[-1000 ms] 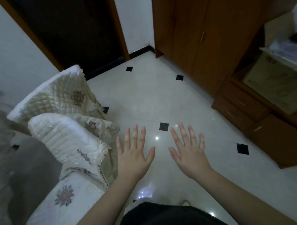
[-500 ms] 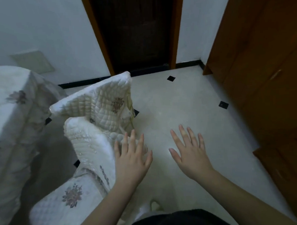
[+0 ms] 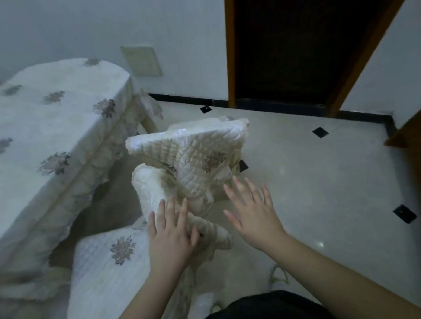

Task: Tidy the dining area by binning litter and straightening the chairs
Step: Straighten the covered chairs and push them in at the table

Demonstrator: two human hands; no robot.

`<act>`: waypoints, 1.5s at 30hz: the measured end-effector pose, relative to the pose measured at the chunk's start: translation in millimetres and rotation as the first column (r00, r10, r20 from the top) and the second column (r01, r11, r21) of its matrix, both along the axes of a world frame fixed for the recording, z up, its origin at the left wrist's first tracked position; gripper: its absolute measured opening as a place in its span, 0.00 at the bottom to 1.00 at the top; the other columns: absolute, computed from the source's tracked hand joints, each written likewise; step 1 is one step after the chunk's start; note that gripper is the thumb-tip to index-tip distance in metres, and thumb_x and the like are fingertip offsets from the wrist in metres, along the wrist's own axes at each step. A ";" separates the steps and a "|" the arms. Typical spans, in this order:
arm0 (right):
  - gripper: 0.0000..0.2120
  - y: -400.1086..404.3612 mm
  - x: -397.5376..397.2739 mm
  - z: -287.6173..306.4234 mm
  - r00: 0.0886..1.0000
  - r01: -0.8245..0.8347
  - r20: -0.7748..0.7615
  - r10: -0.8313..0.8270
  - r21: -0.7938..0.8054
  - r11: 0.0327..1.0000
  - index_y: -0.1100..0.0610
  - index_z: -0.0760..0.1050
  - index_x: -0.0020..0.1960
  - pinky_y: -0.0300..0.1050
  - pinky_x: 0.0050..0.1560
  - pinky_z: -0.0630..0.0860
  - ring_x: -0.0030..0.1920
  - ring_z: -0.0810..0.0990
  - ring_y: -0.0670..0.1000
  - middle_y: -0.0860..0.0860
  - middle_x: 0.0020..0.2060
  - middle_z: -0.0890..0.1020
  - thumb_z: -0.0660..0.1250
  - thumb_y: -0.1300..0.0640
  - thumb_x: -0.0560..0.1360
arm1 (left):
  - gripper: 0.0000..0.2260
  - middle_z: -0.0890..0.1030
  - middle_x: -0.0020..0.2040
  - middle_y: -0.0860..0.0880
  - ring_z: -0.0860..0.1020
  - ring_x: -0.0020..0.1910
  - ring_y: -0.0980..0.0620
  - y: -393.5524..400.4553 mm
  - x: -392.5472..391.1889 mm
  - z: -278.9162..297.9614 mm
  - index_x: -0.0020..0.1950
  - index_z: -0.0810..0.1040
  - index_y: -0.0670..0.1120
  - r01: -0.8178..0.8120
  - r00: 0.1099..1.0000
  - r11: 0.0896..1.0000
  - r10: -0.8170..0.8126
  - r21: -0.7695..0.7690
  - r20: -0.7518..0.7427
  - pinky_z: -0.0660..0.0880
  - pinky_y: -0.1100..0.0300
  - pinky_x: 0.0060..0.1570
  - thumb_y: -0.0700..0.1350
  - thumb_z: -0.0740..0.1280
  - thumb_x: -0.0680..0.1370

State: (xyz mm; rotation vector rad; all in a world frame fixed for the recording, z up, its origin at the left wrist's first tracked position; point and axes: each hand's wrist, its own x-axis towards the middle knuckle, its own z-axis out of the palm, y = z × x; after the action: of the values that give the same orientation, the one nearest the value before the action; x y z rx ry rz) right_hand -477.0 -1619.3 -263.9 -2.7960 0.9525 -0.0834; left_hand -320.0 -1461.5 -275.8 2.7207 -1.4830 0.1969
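Note:
Two chairs in white quilted covers with flower prints stand beside the dining table [image 3: 46, 132], which has the same cloth. The near chair [image 3: 108, 265] shows its seat and backrest top; the far chair [image 3: 199, 150] stands just behind it. My left hand [image 3: 170, 233] is flat, fingers straight, over the top of the near chair's backrest. My right hand [image 3: 253, 213] hovers open with fingers spread, just right of the chairs, holding nothing.
A dark open doorway [image 3: 296, 47] with a wooden frame lies ahead. The cream tile floor [image 3: 326, 190] with small black diamonds spreads to the right. A wooden cabinet corner [image 3: 413, 131] shows at the right edge. My dark clothing [image 3: 271, 308] fills the bottom.
My view has turned left, bringing the table into sight. Both hands stay spread; the left hand has come over the near chair's backrest.

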 end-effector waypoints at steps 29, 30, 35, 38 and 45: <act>0.30 -28.7 258.4 -9.8 0.381 -0.925 -0.211 0.900 -0.087 0.371 0.52 0.55 0.76 0.59 0.73 0.39 0.76 0.48 0.55 0.53 0.77 0.54 0.58 0.62 0.76 | 0.41 0.72 0.70 0.50 0.73 0.66 0.47 29.4 -14.9 -19.4 0.77 0.58 0.54 -0.657 0.718 0.754 0.625 0.001 -0.306 0.75 0.48 0.55 0.66 0.64 0.67; 0.29 -27.7 264.3 -11.5 0.328 -0.945 -0.217 0.920 -0.068 0.321 0.52 0.56 0.76 0.58 0.73 0.40 0.76 0.50 0.55 0.52 0.76 0.56 0.57 0.62 0.76 | 0.41 0.72 0.69 0.51 0.73 0.65 0.49 29.4 -15.8 -18.9 0.77 0.57 0.54 -0.665 0.708 0.747 0.625 -0.010 -0.330 0.75 0.50 0.54 0.66 0.64 0.68; 0.25 -35.0 290.1 -16.8 0.025 -0.998 -0.189 0.982 0.055 0.036 0.49 0.69 0.67 0.50 0.71 0.50 0.69 0.65 0.51 0.48 0.64 0.74 0.65 0.55 0.71 | 0.40 0.78 0.59 0.54 0.78 0.52 0.50 23.5 -22.1 -15.2 0.77 0.55 0.56 -0.743 0.616 0.669 0.667 -0.027 -0.418 0.76 0.55 0.44 0.62 0.64 0.67; 0.24 -39.8 300.9 -22.2 -0.060 -0.997 -0.147 0.987 0.063 -0.051 0.48 0.72 0.62 0.49 0.69 0.55 0.65 0.71 0.50 0.47 0.59 0.77 0.69 0.52 0.67 | 0.34 0.82 0.50 0.54 0.81 0.43 0.51 14.9 -34.4 -17.3 0.70 0.67 0.54 -0.830 0.532 0.557 0.772 -0.032 -0.349 0.76 0.59 0.37 0.62 0.65 0.65; 0.10 -34.0 306.7 -22.7 -0.129 -0.990 -0.251 0.959 -0.016 -0.137 0.52 0.75 0.49 0.48 0.57 0.65 0.52 0.78 0.52 0.49 0.46 0.81 0.65 0.61 0.69 | 0.25 0.82 0.54 0.56 0.81 0.50 0.49 5.4 -41.2 -18.6 0.64 0.74 0.59 -0.911 0.361 0.407 0.862 0.061 -0.356 0.76 0.56 0.43 0.56 0.70 0.67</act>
State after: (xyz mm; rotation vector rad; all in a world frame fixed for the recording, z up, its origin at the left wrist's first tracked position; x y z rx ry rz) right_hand -170.3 -1653.3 -286.6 -2.7880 -1.5784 0.2945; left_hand -361.2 -1456.1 -294.4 2.8747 0.2564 -0.1468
